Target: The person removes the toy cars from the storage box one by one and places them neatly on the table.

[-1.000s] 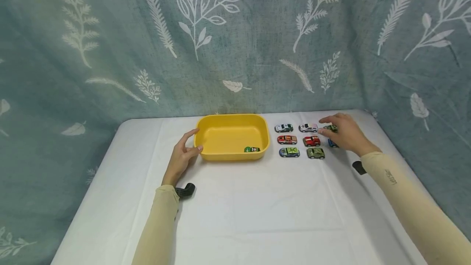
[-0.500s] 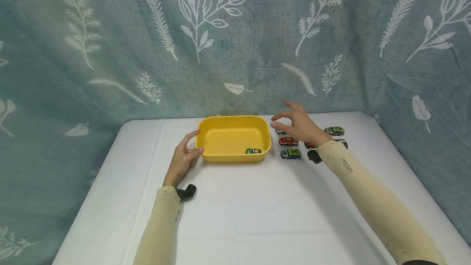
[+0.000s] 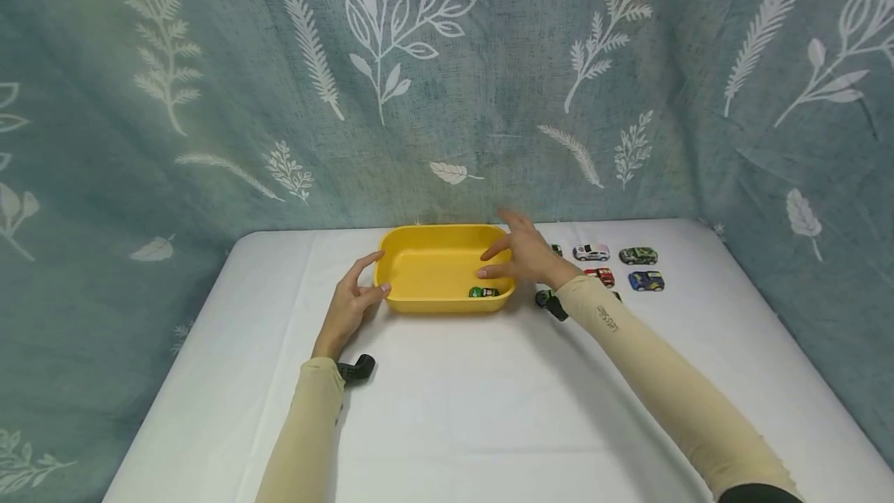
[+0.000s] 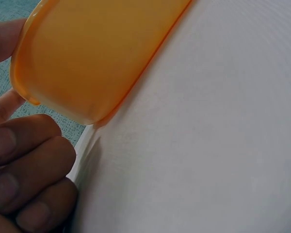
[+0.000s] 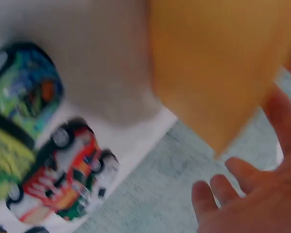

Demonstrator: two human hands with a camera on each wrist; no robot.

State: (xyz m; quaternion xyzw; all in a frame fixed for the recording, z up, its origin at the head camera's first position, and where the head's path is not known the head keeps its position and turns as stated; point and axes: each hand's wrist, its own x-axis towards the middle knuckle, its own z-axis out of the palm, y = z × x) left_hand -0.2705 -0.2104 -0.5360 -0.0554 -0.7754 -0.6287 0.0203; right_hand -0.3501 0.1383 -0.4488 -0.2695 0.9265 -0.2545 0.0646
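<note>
A yellow rectangular tray (image 3: 436, 266) stands at the back middle of the table, with a small green toy car (image 3: 483, 293) inside near its front right corner. My left hand (image 3: 347, 307) grips the tray's left end, index finger at the rim and thumb lower down; its other fingers curl below in the left wrist view. Over the tray's right end reaches my right hand (image 3: 525, 254), thumb and fingers spread around the rim and nothing visible between them. Whether it touches the rim I cannot tell. In the right wrist view, the tray (image 5: 208, 63) is close to that hand.
Right of the tray lie several toy cars, among them a white-pink one (image 3: 591, 252), a green camouflage one (image 3: 639, 255) and a blue one (image 3: 646, 280). My right hand and forearm partly cover others. A patterned green curtain (image 3: 447, 84) hangs behind the white table.
My right hand has come left from above the toy cars to the tray's right end, uncovering the green camouflage and blue cars. My left hand has stayed at the tray's left end.
</note>
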